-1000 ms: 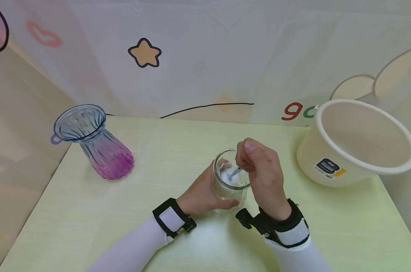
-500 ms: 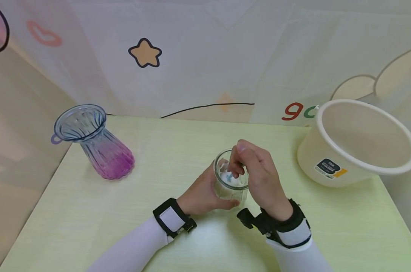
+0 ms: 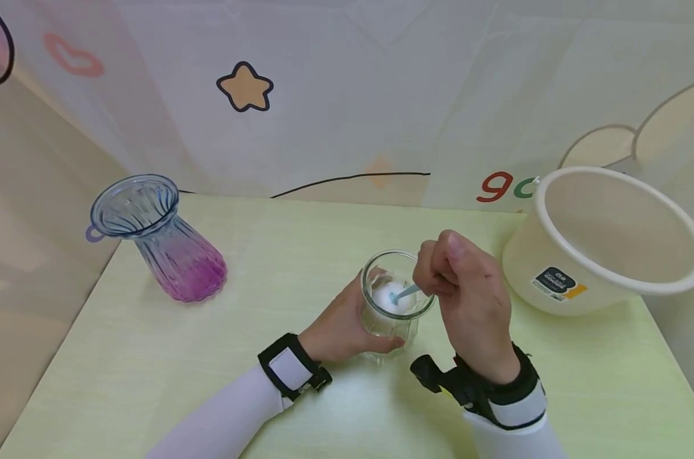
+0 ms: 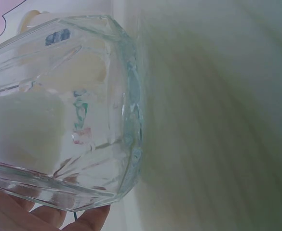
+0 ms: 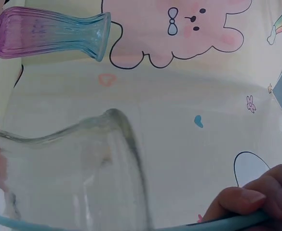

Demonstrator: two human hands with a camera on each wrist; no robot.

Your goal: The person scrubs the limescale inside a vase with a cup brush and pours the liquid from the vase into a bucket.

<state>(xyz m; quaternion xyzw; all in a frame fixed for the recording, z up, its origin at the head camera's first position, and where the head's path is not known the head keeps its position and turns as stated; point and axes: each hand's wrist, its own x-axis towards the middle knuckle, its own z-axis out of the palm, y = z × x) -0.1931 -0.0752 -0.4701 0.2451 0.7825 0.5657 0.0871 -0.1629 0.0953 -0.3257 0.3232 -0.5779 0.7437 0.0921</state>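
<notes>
From where I stand, a person's two bare hands are at work over a pale table. The left hand wraps a clear drinking glass firmly, its thumb across the near side and its fingers curled round the other, so it is open only as far as the glass is wide. The glass sits near the middle of the table, mouth upward; I cannot tell whether its base touches the wood. The right hand is curled tight just above the rim's right side, thumb and fingers pinching the end of a light blue stick with no gap between them and it. The stick slants down into the glass, where its lower end meets a white, soft-looking lump. Whether the right hand brushes the rim is unclear. Well apart, to the person's left, stands a blue-and-purple ribbed vase; to the right, a cream bucket with a dark label.
</notes>
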